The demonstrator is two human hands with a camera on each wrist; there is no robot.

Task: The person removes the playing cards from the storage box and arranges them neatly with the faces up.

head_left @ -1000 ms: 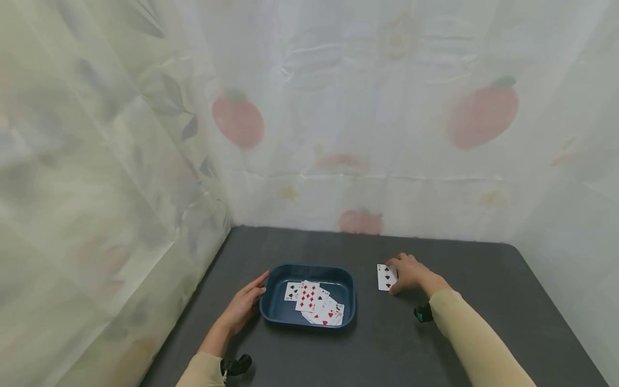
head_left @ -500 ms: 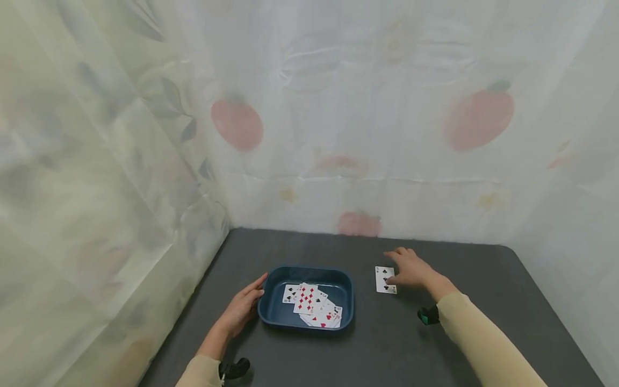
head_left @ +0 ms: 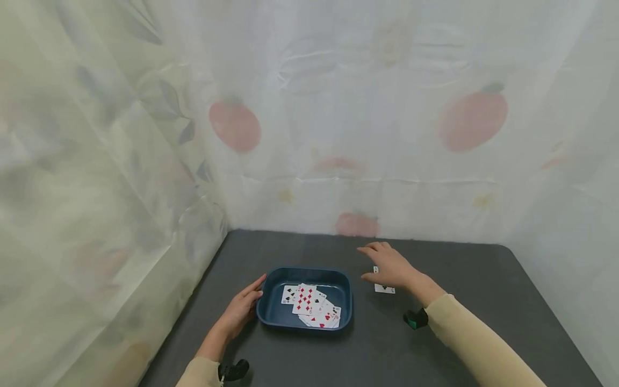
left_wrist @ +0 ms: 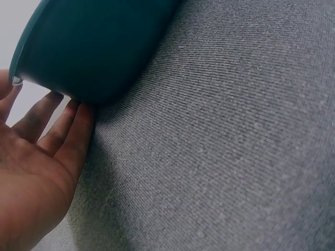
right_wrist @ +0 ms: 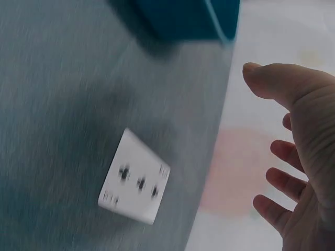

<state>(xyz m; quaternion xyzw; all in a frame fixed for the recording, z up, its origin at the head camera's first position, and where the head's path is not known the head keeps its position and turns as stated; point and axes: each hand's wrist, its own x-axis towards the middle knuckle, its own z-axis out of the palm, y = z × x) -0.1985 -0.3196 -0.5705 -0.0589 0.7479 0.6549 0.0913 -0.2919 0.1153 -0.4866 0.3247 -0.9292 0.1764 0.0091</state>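
A dark blue rectangular tray (head_left: 342,294) holds several playing cards (head_left: 306,301) lying face up in an overlapping heap, a diamonds card on top. My left hand (head_left: 238,312) rests at the tray's left end, its extended fingers (left_wrist: 65,128) touching the outer wall. To the right of the tray a single playing card (right_wrist: 137,180) lies face up, with three club pips in a row. Above this card hovers my right hand (head_left: 394,267), thumb and fingers spread apart with nothing between them. In the head view it covers much of the card.
The dark grey table (head_left: 319,357) bears the tray and the single card. Pale printed sheeting (head_left: 411,134) stands along its back, and more hangs on the left and right. Each wrist wears a black strap-on device (head_left: 417,319).
My right hand has come off the single card, lifted and shifted left toward the tray, fingers spreading. The card stays on the table. The left hand keeps its place at the tray.
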